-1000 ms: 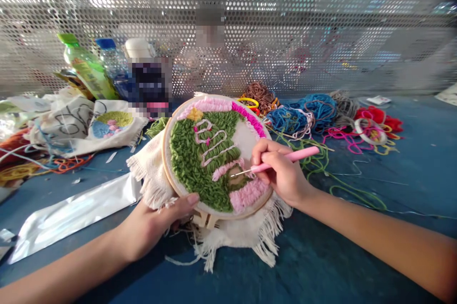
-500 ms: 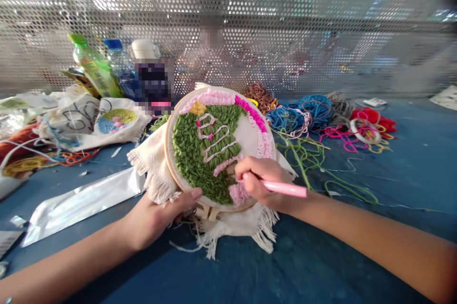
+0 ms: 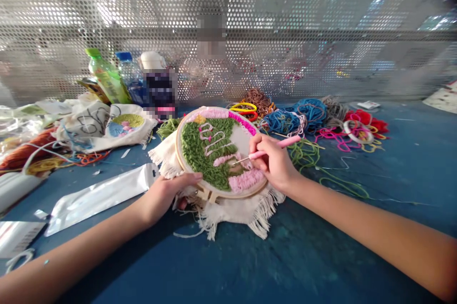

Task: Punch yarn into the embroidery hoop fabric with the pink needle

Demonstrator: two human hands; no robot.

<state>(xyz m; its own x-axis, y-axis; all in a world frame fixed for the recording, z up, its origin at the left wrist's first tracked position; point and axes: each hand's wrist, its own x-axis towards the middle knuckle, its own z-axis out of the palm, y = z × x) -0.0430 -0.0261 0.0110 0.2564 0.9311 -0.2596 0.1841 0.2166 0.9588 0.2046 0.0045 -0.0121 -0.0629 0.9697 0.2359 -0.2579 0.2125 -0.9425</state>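
Observation:
A round wooden embroidery hoop (image 3: 177,151) holds cream fabric worked with green loops (image 3: 202,151) and pink loops (image 3: 246,180). My left hand (image 3: 167,194) grips the hoop's lower left edge, with the fingers along its front and the clamp just beside them. My right hand (image 3: 273,163) is shut on a pink punch needle (image 3: 274,146), whose thin metal tip rests on the fabric among the green loops. Under the hoop lies the fringed edge of the cream cloth (image 3: 235,213). Part of the hoop's right side is hidden behind my right hand.
Heaps of brown, blue, grey and red yarn (image 3: 362,118) lie behind the hoop on the blue table (image 3: 321,247). To the left are a foil pouch (image 3: 100,199), another embroidered cloth (image 3: 107,125) and bottles (image 3: 107,77). A perforated metal screen (image 3: 303,32) stands behind, with a blurred person (image 3: 210,42) beyond it.
My right hand has moved up from the hoop's lower edge, and the needle tip now touches the fabric. The hoop and both hands appear farther away, and the whole view has shifted.

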